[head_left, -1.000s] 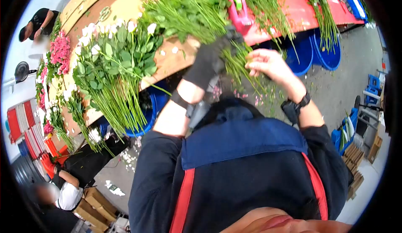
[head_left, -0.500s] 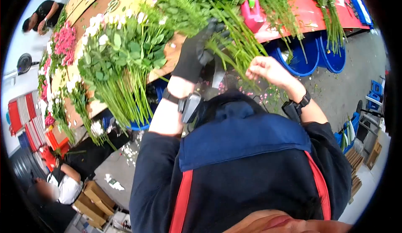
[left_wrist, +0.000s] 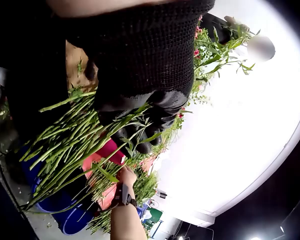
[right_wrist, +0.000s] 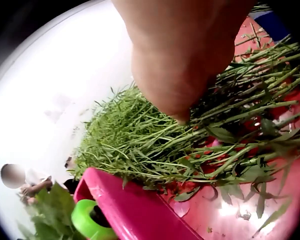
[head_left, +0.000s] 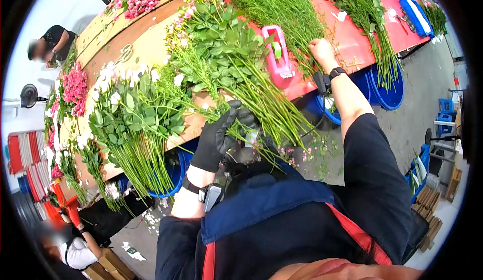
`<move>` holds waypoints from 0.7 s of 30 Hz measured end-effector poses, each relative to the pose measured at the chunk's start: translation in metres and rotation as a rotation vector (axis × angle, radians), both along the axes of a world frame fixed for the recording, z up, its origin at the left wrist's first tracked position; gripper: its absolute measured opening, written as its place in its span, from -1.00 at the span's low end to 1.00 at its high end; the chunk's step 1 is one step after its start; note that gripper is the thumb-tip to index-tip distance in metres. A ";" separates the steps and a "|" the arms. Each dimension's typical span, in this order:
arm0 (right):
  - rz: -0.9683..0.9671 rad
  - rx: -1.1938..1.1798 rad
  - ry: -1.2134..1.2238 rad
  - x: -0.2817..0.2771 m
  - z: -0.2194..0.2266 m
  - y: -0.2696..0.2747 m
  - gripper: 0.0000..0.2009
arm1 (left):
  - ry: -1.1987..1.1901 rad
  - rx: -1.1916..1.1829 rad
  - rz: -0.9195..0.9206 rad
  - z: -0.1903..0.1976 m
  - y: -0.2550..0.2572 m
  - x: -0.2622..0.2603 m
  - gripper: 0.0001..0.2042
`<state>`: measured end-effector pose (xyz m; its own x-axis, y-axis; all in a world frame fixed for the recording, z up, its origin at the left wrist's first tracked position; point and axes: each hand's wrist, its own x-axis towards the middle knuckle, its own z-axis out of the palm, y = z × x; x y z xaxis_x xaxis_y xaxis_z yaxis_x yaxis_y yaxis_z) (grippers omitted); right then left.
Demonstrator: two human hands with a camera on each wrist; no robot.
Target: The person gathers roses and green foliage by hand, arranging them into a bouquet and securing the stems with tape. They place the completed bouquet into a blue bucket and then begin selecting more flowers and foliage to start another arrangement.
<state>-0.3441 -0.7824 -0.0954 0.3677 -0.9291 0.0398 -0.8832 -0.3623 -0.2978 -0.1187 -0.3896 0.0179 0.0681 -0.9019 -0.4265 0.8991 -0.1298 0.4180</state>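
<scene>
Curling around a few slender, leafy green sprigs [head_left: 217, 112], the left-hand grip [head_left: 216, 141], in a black knit glove, is closed on them just off the near edge of the worktop [head_left: 352, 39]. The sprigs run through it slantwise, leafy tops towards a broad bunch of white roses [head_left: 115, 96] on the left, cut ends down towards the person's dark apron.

The bare right-hand grip [head_left: 322, 51] is at a heap of fine, feathery green foliage [head_left: 276, 8] lying on the worktop's red surface. Its fingers are bent over the near, stemmed end of the heap; the tips are hidden, so I cannot tell whether they pinch any stem.

A pink plastic tape dispenser [head_left: 283, 73] with a bright green roll [head_left: 276, 50] sits just left of this hand. Between dispenser and glove, thick, long-stemmed leafy flowers [head_left: 271, 106] overhang the edge.
</scene>
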 end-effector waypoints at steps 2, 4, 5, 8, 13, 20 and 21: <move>-0.049 0.046 -0.080 0.009 0.009 0.000 -0.77 | -0.017 -0.005 0.003 0.000 -0.002 0.000 -0.62; -0.046 -0.088 -0.182 0.012 0.033 0.004 -0.78 | -0.078 -0.015 0.000 -0.009 -0.004 0.001 -0.62; -0.046 -0.155 -0.233 0.012 0.049 0.010 -0.78 | -0.109 -0.020 -0.002 -0.007 -0.005 0.000 -0.62; -0.024 -0.203 -0.310 -0.011 0.121 0.033 -0.78 | -0.041 -0.005 -0.004 -0.009 -0.013 -0.004 -0.60; 0.024 -0.305 0.078 -0.067 0.189 0.035 -0.70 | 0.075 -0.030 -0.032 -0.006 -0.027 -0.010 -0.68; -0.040 -0.223 -0.371 -0.088 0.249 0.092 -0.74 | 0.156 -0.147 -0.069 -0.004 -0.036 -0.016 -0.60; 0.007 -0.174 -0.571 -0.083 0.235 0.110 -0.75 | 0.196 -0.225 -0.063 -0.010 -0.037 -0.017 -0.56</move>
